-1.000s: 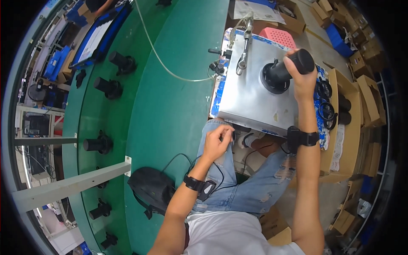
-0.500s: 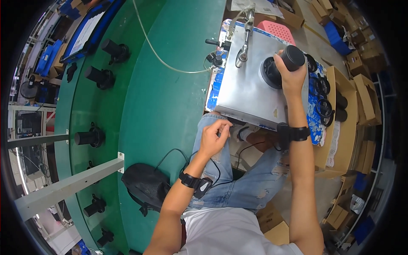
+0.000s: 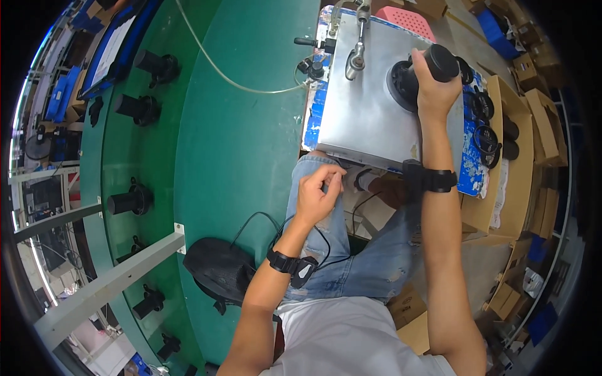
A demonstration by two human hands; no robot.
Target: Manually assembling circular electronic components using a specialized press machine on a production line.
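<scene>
My right hand grips a black cylindrical part, its fingers wrapped round the far side. The part's wide flanged base rests on the top of a silver metal box. Above my lap, near the box's front edge, my left hand is loosely curled with nothing visible in it. A metal rod fixture with a ring end stands over the box, left of the black part.
Black ring-shaped parts lie right of the box, beside an open carton holding black cylinders. Several flanged black parts line the green bench at left. A black bag lies beside my left arm. A clear hose crosses the bench.
The whole view has shifted and tilted slightly, so the box sits higher in the picture. My right hand keeps its hold on the black part; my left hand stays curled.
</scene>
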